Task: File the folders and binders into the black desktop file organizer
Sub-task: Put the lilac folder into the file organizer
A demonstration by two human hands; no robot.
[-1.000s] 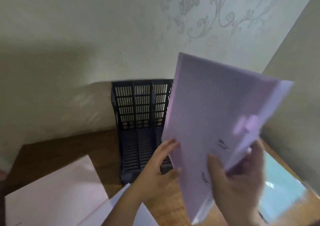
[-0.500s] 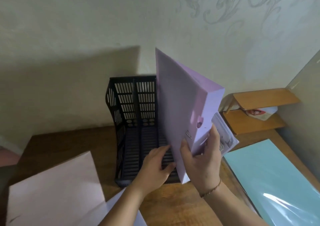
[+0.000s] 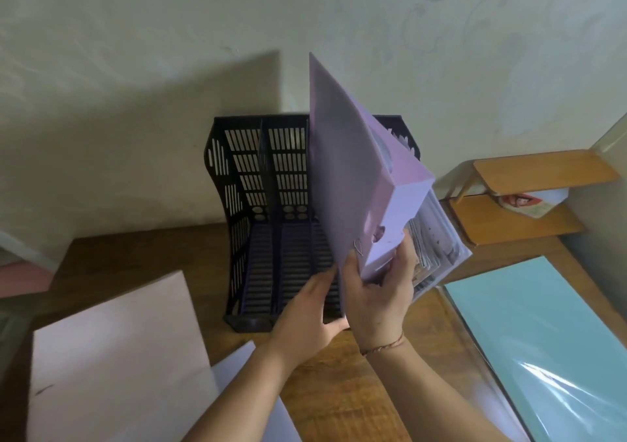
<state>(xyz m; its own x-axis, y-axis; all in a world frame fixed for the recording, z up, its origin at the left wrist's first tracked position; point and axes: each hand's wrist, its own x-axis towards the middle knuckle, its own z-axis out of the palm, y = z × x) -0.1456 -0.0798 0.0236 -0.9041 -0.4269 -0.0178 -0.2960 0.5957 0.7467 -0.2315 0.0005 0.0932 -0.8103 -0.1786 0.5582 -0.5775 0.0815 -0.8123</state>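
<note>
R hand (image 3: 376, 302) is gripping the purple binder (image 3: 346, 177) at its lower spine end, fingers (image 3: 405, 265) curling round the right side w/ the thumb pressing on the left cover near a small metal ring. The binder is standing upright, tilting a bit, its lower part sitting in the rightmost slot of the black organizer (image 3: 237, 211); its top is sticking well above the organizer's back wall. Loose sheets in clear sleeves (image 3: 437, 238) are bulging out of the binder's right side.

L hand (image 3: 305, 309) is lying w/ fingers loosely spread, holding nothing, tips touching the binder's lower left cover and the organizer's front edge.

The organizer is sitting at the back of the wooden bench (image 3: 342, 390), against the wall; its left and middle slots are showing bare slats. A pink folder (image 3: 115, 367) is lying flat at front left, w/ a white folder (image 3: 244, 373) just beside it, and a teal folder (image 3: 546, 333) under a glossy cover is lying at right.
</note>
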